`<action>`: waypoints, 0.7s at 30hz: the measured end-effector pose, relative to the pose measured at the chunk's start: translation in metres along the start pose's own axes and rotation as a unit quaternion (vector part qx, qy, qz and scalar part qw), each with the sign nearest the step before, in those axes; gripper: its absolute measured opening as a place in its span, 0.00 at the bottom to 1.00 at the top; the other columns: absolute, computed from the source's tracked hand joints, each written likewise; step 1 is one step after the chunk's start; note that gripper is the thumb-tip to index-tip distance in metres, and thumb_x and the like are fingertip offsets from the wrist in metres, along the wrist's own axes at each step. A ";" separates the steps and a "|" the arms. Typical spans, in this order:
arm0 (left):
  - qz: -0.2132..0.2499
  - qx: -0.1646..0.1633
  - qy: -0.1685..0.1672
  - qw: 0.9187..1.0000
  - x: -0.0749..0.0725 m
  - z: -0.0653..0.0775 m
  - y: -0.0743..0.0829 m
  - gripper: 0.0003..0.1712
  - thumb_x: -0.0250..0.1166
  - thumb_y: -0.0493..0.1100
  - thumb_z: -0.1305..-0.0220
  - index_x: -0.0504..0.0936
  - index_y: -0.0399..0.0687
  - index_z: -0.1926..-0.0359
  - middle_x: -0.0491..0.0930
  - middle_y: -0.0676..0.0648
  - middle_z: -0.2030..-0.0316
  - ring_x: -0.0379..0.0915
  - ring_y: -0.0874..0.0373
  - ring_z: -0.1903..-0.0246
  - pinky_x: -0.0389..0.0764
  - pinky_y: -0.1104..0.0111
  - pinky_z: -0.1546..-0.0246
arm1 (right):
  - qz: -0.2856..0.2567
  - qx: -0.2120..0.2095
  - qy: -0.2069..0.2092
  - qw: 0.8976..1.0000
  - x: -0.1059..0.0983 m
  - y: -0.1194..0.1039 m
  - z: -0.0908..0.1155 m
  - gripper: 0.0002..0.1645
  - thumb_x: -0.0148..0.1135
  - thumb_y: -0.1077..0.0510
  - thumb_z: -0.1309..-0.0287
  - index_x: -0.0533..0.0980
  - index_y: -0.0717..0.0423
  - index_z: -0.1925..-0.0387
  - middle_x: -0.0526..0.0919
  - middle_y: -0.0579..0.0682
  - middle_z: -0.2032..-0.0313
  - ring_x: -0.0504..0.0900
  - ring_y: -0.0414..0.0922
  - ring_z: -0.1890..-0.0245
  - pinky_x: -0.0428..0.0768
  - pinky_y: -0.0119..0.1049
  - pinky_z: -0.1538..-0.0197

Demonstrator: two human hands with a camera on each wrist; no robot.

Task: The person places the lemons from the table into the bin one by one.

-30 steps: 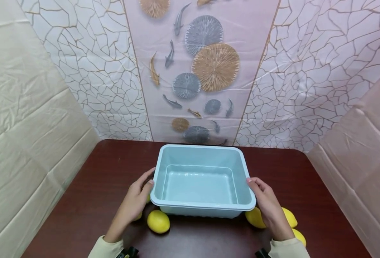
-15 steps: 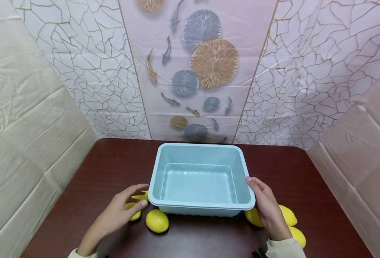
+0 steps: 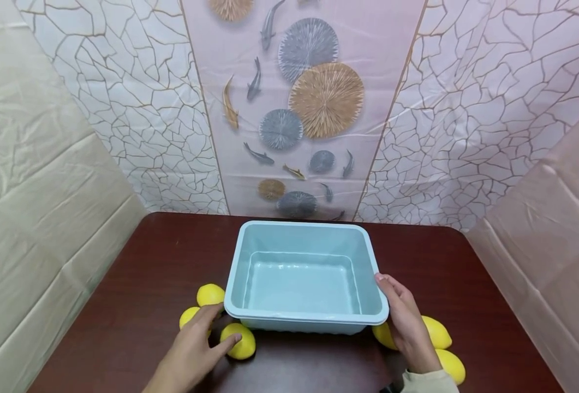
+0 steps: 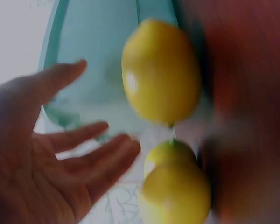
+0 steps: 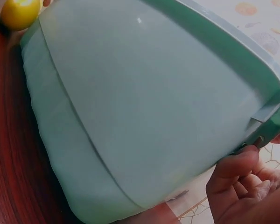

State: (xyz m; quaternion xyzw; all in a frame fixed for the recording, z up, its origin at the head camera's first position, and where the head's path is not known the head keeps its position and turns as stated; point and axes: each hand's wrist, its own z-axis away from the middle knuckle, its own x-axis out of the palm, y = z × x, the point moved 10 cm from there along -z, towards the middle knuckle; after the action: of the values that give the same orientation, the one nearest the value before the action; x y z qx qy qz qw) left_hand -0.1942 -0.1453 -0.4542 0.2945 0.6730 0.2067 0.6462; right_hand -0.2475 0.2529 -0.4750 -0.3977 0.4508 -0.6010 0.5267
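A light blue plastic basin (image 3: 305, 315) stands on the table with nothing in it. My right hand (image 3: 409, 327) grips its right rim, thumb on top; the right wrist view shows that hand's curled fingers (image 5: 238, 165) under the lip. My left hand (image 3: 191, 349) spreads over the front-left lemon (image 3: 243, 349), thumb overlapping the fruit in the head view. Seen from the left wrist, the open fingers (image 4: 112, 163) are apart from that yellow lemon (image 4: 161, 74). Two more lemons, one nearer the basin (image 3: 210, 295) and one partly behind my left hand (image 3: 188, 315), lie close by.
On the right, several lemons (image 3: 436, 332) lie around my right wrist, one of them partly hidden beside the basin. The dark red-brown table (image 3: 171, 256) backs onto a patterned cloth wall (image 3: 294, 164), with beige cloth (image 3: 48, 218) on both sides.
My left hand has let go of the basin's left rim and moved down toward the viewer, over the front-left lemon. My right hand keeps its grip on the right rim.
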 end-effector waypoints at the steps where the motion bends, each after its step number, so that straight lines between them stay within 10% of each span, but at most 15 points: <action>1: -0.005 -0.009 0.003 1.000 0.002 0.002 0.000 0.37 0.81 0.52 0.41 0.80 0.47 0.33 0.81 0.49 0.40 0.78 0.52 0.40 0.81 0.53 0.42 | 0.000 0.000 -0.001 1.000 0.001 0.000 0.000 0.35 0.52 0.37 0.21 0.71 0.62 0.34 0.85 0.44 0.59 0.83 0.40 0.60 0.83 0.31 0.55; 21: -0.076 -0.137 -0.027 0.987 0.049 0.020 -0.016 0.63 0.81 0.64 0.48 0.63 0.35 0.23 0.74 0.32 0.35 0.77 0.31 0.43 0.80 0.38 0.50 | 0.004 -0.003 0.003 1.000 0.002 0.000 0.000 0.35 0.51 0.39 0.19 0.69 0.63 0.32 0.86 0.43 0.60 0.84 0.39 0.61 0.83 0.31 0.56</action>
State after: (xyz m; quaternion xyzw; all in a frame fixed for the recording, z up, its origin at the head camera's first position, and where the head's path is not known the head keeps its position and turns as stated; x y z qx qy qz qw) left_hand -0.1758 -0.1270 -0.5034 0.1562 0.6411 0.2391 0.7123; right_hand -0.2475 0.2507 -0.4747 -0.3958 0.4555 -0.5985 0.5268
